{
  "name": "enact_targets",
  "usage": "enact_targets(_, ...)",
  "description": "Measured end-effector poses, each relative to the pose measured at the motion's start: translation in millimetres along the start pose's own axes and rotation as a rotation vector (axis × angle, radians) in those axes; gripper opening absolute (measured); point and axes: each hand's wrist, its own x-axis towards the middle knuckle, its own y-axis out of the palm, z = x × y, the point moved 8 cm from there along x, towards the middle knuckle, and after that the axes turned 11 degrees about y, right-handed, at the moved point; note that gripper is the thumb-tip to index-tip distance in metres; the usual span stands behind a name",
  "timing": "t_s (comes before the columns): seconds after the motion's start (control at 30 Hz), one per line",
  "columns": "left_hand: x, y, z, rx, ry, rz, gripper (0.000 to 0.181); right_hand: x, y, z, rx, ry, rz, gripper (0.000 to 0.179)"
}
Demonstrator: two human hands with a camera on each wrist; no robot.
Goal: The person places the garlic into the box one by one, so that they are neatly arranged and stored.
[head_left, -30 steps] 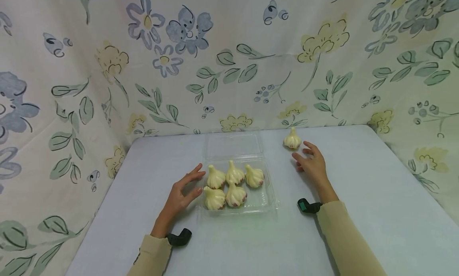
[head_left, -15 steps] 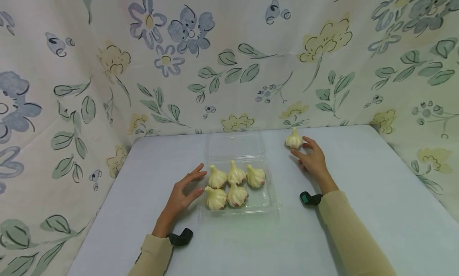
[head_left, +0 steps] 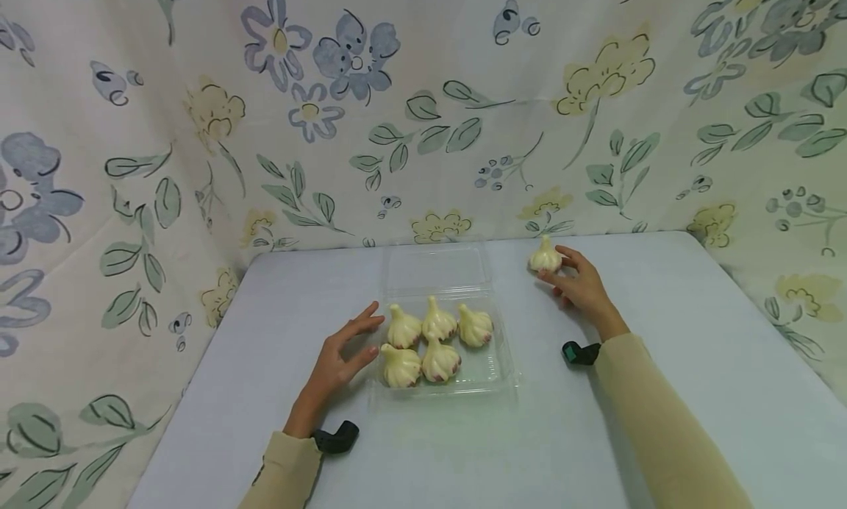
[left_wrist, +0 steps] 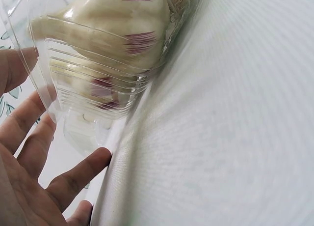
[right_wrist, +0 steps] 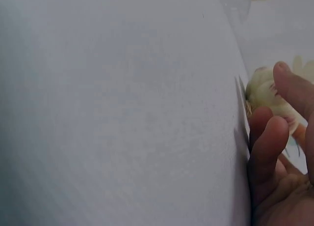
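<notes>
At the far right of the table a cream garlic bulb (head_left: 545, 256) stands with its stem up. My right hand (head_left: 582, 288) has thumb and index finger round its near and right sides; in the right wrist view the thumb (right_wrist: 289, 86) crosses in front of the bulb (right_wrist: 265, 91), the other fingers curled below. My left hand (head_left: 337, 358) lies with spread, relaxed fingers at the left side of a clear plastic clamshell box (head_left: 486, 365). Its fingertips are right at the rim in the left wrist view. Several purple-streaked garlic bulbs (head_left: 440, 360) sit inside, in two rows.
The box's lid (head_left: 434, 270) lies folded back toward the rear of the white table (head_left: 695, 347). In its front right corner, bare box floor shows. A flowered cloth (head_left: 397, 126) hangs behind and at both sides. Black wrist cameras (head_left: 336, 438) sit on both wrists.
My right hand has moved forward and left to the lone garlic bulb, its thumb and index finger coming round it. The left hand stays beside the box. The head view shifts slightly.
</notes>
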Motion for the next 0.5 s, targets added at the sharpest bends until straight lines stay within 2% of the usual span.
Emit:
enact_targets(0.33,0.3,0.1,-0.4,0.006,-0.02,0.005,0.048,12.3,-0.3,2.6,-0.024,-0.023,0.045,0.086)
enact_targets(0.5,-0.3,-0.5,0.7,0.019,-0.037,0.009,0.049,11.9,0.5,5.8,-0.028,-0.037,0.066,0.086)
